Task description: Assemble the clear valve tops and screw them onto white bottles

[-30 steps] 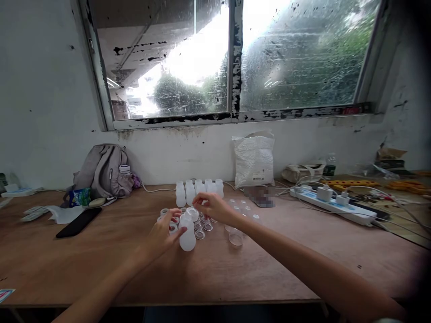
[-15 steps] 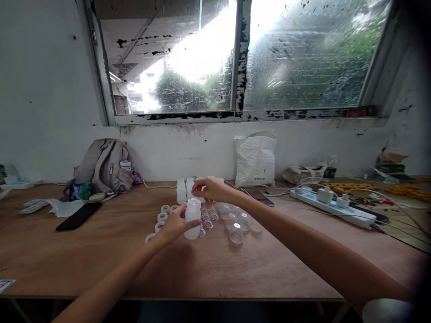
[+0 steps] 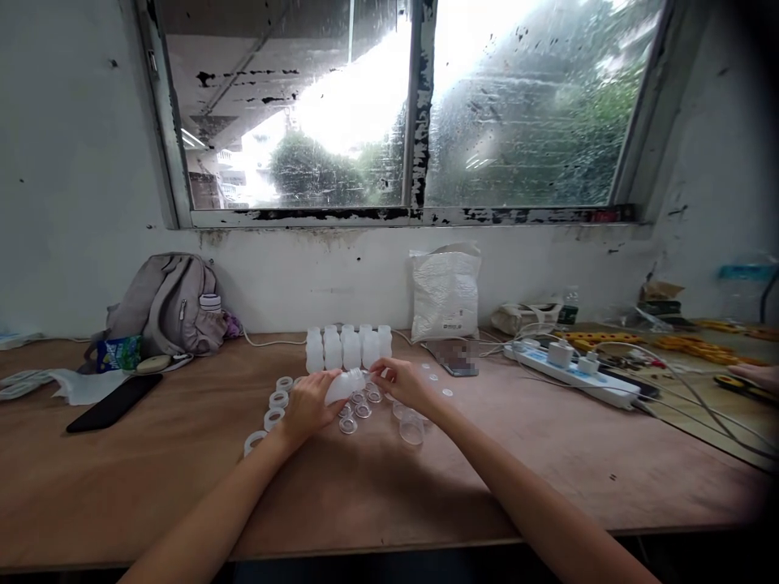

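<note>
My left hand point(image 3: 312, 405) is wrapped round a frosted white bottle point(image 3: 344, 387), tilted with its neck toward the right. At the bottle's mouth, my right hand point(image 3: 398, 383) pinches something too small to make out. Several frosted bottles point(image 3: 349, 349) stand in a row behind. White rings point(image 3: 274, 418) lie left of my left hand. Small clear ring-shaped parts point(image 3: 348, 425) sit below the held bottle, and clear cups point(image 3: 411, 430) are partly covered by my right hand. Small clear discs point(image 3: 447, 392) lie to the right.
A backpack point(image 3: 174, 304) and a black phone point(image 3: 115, 401) are at the left. A white plastic bag point(image 3: 445, 294), another phone point(image 3: 454, 357) and a power strip point(image 3: 572, 375) with cables are at the back and right. Another person's hand point(image 3: 755, 377) shows at the far right edge.
The held bottle has gone from upright to tilted right. My right hand has come down from the standing bottles to its mouth. The view has shifted, and another person's hand now shows at right.
</note>
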Demonstrator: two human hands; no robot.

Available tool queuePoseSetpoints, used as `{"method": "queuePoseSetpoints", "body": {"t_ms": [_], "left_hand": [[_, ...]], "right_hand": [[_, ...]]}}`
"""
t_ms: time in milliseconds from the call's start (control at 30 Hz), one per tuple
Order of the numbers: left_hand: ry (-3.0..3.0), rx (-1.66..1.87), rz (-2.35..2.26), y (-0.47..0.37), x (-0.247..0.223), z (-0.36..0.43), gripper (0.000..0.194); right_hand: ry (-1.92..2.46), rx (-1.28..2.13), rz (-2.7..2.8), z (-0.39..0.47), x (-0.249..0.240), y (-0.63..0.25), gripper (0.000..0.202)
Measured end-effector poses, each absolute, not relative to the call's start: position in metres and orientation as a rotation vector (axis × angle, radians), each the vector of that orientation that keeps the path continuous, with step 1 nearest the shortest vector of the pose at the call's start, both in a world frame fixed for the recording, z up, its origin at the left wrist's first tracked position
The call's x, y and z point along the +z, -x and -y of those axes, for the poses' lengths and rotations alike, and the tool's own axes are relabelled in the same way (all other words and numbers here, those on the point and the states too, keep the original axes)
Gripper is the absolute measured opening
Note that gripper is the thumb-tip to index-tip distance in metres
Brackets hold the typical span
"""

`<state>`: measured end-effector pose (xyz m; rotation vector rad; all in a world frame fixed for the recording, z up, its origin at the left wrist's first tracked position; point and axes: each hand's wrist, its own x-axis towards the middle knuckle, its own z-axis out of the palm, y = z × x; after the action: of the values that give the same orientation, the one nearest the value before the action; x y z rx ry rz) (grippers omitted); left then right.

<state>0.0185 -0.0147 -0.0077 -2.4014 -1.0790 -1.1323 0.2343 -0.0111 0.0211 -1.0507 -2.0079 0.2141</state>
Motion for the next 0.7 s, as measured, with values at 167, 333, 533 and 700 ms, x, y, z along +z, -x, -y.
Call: {"method": "queuePoseSetpoints", "body": {"t_ms": [167, 333, 533, 700], "left_hand": [[2.449, -1.099, 1.003, -0.012, -0.009, 0.012, 0.040], [2.509, -1.079, 0.952, -0.007, -0.010, 0.011, 0.042], [2.539, -1.059, 0.870, -0.006, -0.010, 0.010, 0.043], [2.537, -1.056, 0.847, -0.007, -0.009, 0.011, 0.043]], "right_hand": [[1.037, 0.229, 2.032, 0.012, 0.018, -0.234, 0.008], [1.007, 0.115, 2.109, 0.012, 0.015, -0.236, 0.011], [1.023, 0.081, 2.169, 0.012, 0.010, -0.237, 0.033], [1.040, 0.087, 2.223, 0.016, 0.011, -0.236, 0.025]]}}
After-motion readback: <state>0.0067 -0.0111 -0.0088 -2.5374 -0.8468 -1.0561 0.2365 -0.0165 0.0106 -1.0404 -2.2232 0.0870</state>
